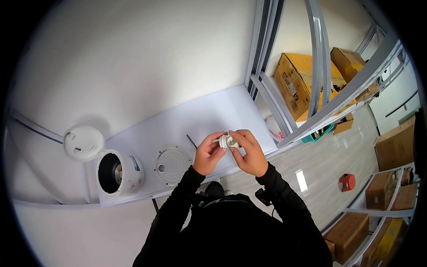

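A small white round part, like a ringed cap with a shiny grey middle (227, 141), sits between my two hands above the table. My left hand (207, 155) grips its left side with thumb and fingers. From the other side, the fingertips of my right hand (251, 155) are closed on its rim. Left of my hands lies a pale round plate with small dots and one larger hole (171, 165). A thin dark rod (191, 141) rests beside my left hand. Further left is a white rice cooker body (132, 171) with a black interior.
A white round lid (83, 143) stands beyond the cooker. The light grey table (213, 109) runs along the wall. Metal frame posts (315, 58) and a yellow carton (300, 80) are at the right. Brown cartons (349, 231) fill a shelf; a red stool (347, 182) stands on the floor.
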Action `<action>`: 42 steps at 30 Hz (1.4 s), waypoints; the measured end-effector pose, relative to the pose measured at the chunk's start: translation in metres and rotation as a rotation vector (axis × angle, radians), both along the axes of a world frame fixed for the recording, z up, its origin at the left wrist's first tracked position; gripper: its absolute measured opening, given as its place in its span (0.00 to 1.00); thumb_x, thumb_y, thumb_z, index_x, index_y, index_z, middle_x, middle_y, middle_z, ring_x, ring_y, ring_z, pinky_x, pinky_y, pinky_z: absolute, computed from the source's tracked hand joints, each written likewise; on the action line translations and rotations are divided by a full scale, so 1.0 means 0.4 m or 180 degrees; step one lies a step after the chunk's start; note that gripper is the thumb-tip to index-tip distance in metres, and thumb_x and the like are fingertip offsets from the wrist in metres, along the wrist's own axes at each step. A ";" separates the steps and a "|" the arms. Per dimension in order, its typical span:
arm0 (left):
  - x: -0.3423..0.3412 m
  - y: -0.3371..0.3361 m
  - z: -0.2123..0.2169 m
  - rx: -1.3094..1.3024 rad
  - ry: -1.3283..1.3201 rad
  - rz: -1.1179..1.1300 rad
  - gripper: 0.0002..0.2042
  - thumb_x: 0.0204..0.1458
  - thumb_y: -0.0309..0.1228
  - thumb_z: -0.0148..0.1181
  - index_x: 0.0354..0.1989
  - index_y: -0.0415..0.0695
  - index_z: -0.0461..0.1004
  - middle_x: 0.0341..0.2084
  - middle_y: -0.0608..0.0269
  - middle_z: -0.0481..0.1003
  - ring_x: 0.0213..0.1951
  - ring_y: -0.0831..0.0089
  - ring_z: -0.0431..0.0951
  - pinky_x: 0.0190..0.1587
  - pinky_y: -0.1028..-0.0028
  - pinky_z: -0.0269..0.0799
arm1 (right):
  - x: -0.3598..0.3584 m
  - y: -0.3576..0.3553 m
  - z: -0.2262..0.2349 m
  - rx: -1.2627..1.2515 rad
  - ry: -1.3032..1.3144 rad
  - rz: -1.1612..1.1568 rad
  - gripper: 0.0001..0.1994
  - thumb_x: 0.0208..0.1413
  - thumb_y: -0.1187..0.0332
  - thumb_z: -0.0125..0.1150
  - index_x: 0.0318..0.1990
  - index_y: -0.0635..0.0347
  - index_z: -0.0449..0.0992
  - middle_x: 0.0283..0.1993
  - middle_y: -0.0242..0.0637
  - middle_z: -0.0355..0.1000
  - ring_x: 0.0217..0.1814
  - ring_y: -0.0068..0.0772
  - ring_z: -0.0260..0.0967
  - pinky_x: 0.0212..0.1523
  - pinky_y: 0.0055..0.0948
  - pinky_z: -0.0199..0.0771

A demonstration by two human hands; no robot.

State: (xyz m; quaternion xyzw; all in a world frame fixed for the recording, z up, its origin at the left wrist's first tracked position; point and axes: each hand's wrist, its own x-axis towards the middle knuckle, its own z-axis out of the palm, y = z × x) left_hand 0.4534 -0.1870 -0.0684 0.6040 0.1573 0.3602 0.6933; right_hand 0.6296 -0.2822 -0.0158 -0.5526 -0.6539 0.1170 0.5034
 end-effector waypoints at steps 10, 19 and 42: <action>-0.042 -0.034 0.013 -0.0135 -0.0597 0.0158 0.27 0.70 0.23 0.50 0.76 0.37 0.53 0.68 0.48 0.67 0.66 0.65 0.72 0.65 0.63 0.73 | -0.023 -0.033 0.054 0.0323 0.0032 -0.0131 0.21 0.49 0.80 0.72 0.51 0.60 0.76 0.54 0.45 0.76 0.49 0.44 0.76 0.50 0.34 0.76; -0.055 -0.115 0.027 0.0153 -0.0379 0.0254 0.24 0.67 0.21 0.54 0.71 0.36 0.60 0.71 0.49 0.64 0.68 0.65 0.70 0.69 0.65 0.65 | -0.057 -0.081 0.071 0.0183 0.0108 0.0178 0.20 0.49 0.81 0.72 0.51 0.60 0.78 0.53 0.45 0.76 0.51 0.46 0.77 0.52 0.36 0.78; -0.178 -0.172 0.074 0.0567 -0.0671 0.0360 0.22 0.61 0.14 0.55 0.64 0.36 0.67 0.66 0.47 0.67 0.68 0.56 0.70 0.66 0.60 0.71 | -0.128 -0.096 0.066 0.0962 -0.0341 0.0900 0.17 0.45 0.84 0.75 0.44 0.60 0.82 0.52 0.41 0.75 0.51 0.42 0.77 0.49 0.34 0.82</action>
